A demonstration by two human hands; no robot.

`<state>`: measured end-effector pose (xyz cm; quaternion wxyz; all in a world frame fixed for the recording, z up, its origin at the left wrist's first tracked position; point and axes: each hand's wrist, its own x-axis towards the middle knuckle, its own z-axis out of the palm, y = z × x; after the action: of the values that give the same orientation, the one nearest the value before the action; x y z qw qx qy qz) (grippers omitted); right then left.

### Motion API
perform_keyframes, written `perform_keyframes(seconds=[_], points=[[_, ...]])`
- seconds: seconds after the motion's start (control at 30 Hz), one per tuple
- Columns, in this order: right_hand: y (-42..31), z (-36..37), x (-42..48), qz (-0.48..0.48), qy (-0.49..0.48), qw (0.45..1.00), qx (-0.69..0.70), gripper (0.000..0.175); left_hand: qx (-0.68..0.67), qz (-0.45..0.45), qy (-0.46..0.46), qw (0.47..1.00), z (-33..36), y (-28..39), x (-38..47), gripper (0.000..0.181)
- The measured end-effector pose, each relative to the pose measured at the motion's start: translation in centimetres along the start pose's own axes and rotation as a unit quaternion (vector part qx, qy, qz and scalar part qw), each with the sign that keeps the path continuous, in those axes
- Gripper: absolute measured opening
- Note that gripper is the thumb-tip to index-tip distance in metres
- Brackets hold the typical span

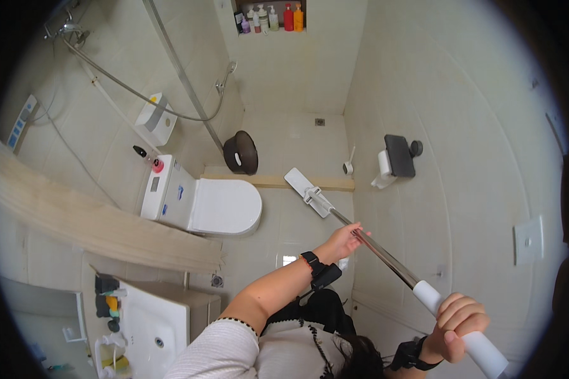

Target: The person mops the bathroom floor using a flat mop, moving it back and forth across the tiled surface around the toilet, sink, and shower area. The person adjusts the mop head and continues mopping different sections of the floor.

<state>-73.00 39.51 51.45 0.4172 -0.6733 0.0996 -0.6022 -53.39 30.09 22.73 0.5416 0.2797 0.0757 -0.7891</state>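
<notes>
A flat mop slants across the view, its white plate-shaped head [298, 180] over the beige floor sill [270, 181]. I cannot tell whether the head touches the sill or the tiles. My left hand [344, 242] holds the shiny metal pole [389, 258] partway up, with its fingers around the far side. Higher on the pole, my right hand [460, 322] is wrapped around the white grip [486, 353]. Dark straps with devices circle both wrists.
A white toilet [227, 207] with its lid down stands left of the mop. Beyond it a brown basin [241, 154] leans near the shower partition. A toilet brush [348, 166] stands by the right wall. The washbasin [147, 327] and a beige curtain [99, 222] are at left.
</notes>
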Motion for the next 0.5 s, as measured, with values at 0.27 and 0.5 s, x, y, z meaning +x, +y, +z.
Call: perform_keyframes(seconds=[0.27, 0.5], points=[[11.4, -2.7, 9.9, -0.051, -0.089, 0.993, 0.051, 0.026, 0.015, 0.053, -0.021, 0.998, 3.5, 11.1, 9.4, 0.014], [18.9, -3.7, 19.2, 0.010, -0.150, 0.981, 0.123, 0.022, -0.064, 0.098, -0.001, 0.993, 5.3, 19.3, 15.4, 0.007]])
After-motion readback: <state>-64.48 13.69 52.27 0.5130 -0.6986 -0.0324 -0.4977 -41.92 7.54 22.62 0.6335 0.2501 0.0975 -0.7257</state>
